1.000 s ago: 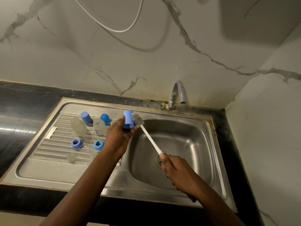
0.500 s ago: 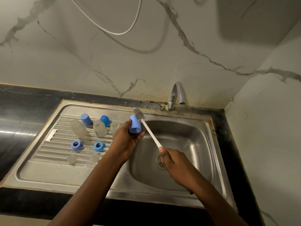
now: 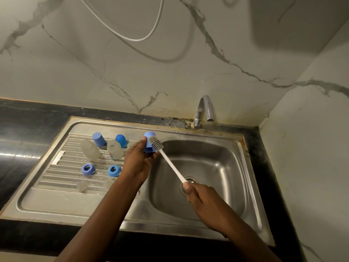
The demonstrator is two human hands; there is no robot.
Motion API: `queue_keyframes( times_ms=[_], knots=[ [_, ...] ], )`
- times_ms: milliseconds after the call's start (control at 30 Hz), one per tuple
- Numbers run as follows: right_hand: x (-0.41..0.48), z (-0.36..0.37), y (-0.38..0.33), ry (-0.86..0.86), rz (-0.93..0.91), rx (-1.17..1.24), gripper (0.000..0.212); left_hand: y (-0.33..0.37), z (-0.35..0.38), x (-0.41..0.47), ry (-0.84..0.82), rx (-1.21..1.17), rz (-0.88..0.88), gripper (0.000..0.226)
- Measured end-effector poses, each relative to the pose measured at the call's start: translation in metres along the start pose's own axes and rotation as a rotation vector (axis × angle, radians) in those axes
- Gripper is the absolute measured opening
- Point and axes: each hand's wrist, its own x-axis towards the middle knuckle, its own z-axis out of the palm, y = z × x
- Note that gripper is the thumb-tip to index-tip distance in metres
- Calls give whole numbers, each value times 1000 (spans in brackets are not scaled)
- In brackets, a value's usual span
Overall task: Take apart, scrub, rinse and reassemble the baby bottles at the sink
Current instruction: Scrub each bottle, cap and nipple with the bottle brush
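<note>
My left hand [image 3: 137, 161] grips a blue bottle cap [image 3: 149, 138] over the left edge of the sink basin [image 3: 217, 167]. My right hand [image 3: 200, 197] holds the white handle of a bottle brush [image 3: 171, 162]; its grey bristle head lies against the cap's side. On the drainboard [image 3: 56, 197] lie two clear bottles [image 3: 90, 150] [image 3: 115, 149], two more blue caps [image 3: 99, 139] [image 3: 120, 140], two blue collar rings [image 3: 88, 169] [image 3: 114, 170] and a clear nipple [image 3: 82, 185].
A steel tap [image 3: 204, 110] stands behind the basin, no water running. The drain [image 3: 189, 183] sits under the brush handle. Black countertop [image 3: 28, 118] surrounds the sink; marble walls rise behind and on the right. A white hose [image 3: 132, 37] hangs on the back wall.
The brush head has slid down along the cap, from above its top to its side. My right hand has drawn back toward me. My left hand turned the cap slightly.
</note>
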Motion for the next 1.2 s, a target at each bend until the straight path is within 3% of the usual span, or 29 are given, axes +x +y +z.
queue_keyframes(
  times_ms=[500,867,1200],
  knots=[
    [38,-10,-7,49,-17,33,57,-13,13,-14,-53,-18,-35,22],
    [3,-7,18,13,-11,-4,62,-4,-1,-7,-47,-155,-106,40],
    [29,-12,4,18,-6,-9,61,-11,0,-5,-97,-180,-111,40]
  ],
)
